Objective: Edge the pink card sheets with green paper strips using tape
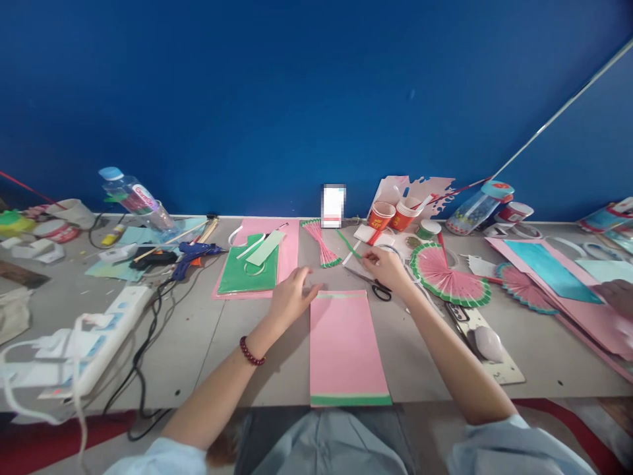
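A pink paper sheet (346, 349) lies in front of me, with a green band along its near edge and a pale green line near its far edge. My left hand (293, 293) hovers by the sheet's far left corner, fingers apart and holding nothing. Beyond the sheet, my right hand (384, 267) pinches the near end of a narrow green paper strip (349, 244). Black-handled scissors (380, 291) lie just below that hand. A pink folded paper fan (322, 244) with green ends rests between the hands, farther back.
Left of centre are a green paper pack (247, 277), a blue glue gun (192, 257) and a white power strip (111, 336). Red paper cups (382, 216), an opened watermelon fan (448, 277) and a phone (457, 313) are on the right. Another person's hand (616, 297) shows at far right.
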`<action>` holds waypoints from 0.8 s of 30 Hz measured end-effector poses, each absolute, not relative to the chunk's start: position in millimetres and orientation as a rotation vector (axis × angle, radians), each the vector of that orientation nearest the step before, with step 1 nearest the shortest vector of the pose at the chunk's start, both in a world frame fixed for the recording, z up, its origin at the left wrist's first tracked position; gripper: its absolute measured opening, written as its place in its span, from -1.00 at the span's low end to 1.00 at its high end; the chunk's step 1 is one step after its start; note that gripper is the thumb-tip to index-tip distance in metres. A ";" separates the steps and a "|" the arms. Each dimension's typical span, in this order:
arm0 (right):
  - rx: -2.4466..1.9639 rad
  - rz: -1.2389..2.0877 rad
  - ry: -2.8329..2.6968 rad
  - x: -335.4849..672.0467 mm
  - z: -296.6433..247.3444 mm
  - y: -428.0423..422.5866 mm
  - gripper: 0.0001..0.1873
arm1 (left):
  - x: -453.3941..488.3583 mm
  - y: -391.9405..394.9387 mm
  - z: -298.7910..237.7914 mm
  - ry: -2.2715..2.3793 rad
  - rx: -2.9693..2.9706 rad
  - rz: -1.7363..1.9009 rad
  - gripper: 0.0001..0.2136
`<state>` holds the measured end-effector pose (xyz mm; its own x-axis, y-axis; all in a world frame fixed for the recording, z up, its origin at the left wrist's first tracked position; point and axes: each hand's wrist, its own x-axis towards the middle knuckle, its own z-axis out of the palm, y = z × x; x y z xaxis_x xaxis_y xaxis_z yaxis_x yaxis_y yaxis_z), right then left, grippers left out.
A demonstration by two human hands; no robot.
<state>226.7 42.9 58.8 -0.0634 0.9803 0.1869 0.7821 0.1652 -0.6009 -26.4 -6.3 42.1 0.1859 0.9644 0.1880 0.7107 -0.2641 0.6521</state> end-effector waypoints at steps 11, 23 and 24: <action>-1.239 1.362 -1.871 221.8 81.1 10.5 -0.75 | -20.8 -3.5 45.4 0.835 1.423 0.832 -0.44; -1.349 1.441 -1.721 238.6 70.5 3.4 -0.63 | -28.5 7.7 39.1 1.129 1.332 1.002 -0.75; -1.343 1.450 -1.714 239.1 70.2 3.2 -0.62 | -28.6 7.7 39.3 1.124 1.322 1.010 -0.75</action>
<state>239.1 3.2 70.2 -0.3736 0.9053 -0.2021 0.3493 -0.0645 -0.9348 -28.6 7.7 39.3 0.1937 0.9804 -0.0356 0.0683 0.0228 0.9974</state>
